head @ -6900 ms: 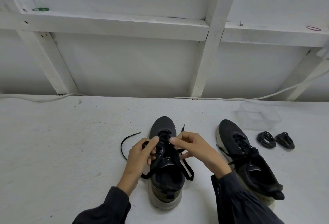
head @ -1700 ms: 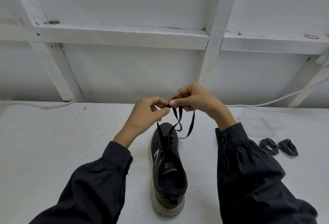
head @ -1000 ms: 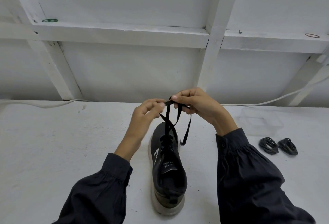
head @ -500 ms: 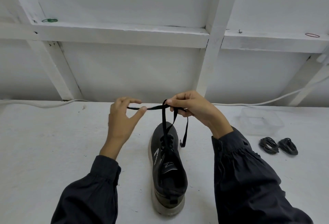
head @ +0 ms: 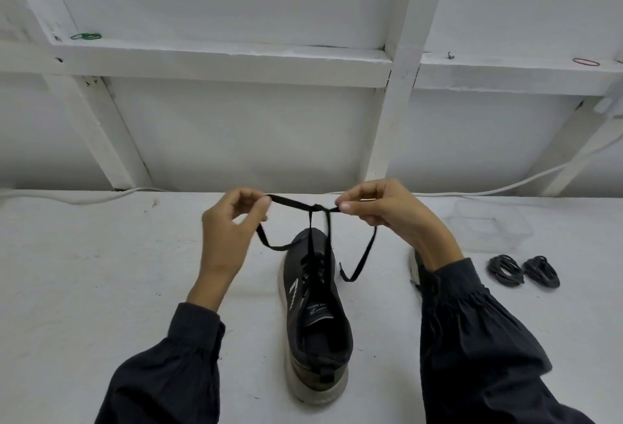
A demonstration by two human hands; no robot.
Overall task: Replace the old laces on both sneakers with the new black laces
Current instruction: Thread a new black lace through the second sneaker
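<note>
— Sneaker [head: 315, 305] first: where does it sit?

— On the white desk [head: 101, 288], upright on its pale sole. The heel is toward the person and the toe toward the wall, between the two dark sleeves.

— And the hands?

— Both are raised above the toe. The left hand [head: 232, 221] pinches one stretch of the black lace [head: 296, 201] between thumb and fingertips, and the right hand [head: 387, 211] pinches the other stretch the same way. Between them the lace runs taut and level. Its two strands cross near the middle and drop straight to the eyelets.

— Loose ends?

— One loops down below the left hand toward the toe. The other hangs from the right hand, its tip dangling just right of the shoe.

— Old lace or new?

— I cannot tell.

— The second sneaker [head: 415, 268]?

— Only a sliver of its sole shows, behind the right sleeve.

— Anything else on the desk?

— Two coiled lace bundles [head: 505, 270] lie side by side, well to the right, near a clear plastic container [head: 488, 224].
</note>
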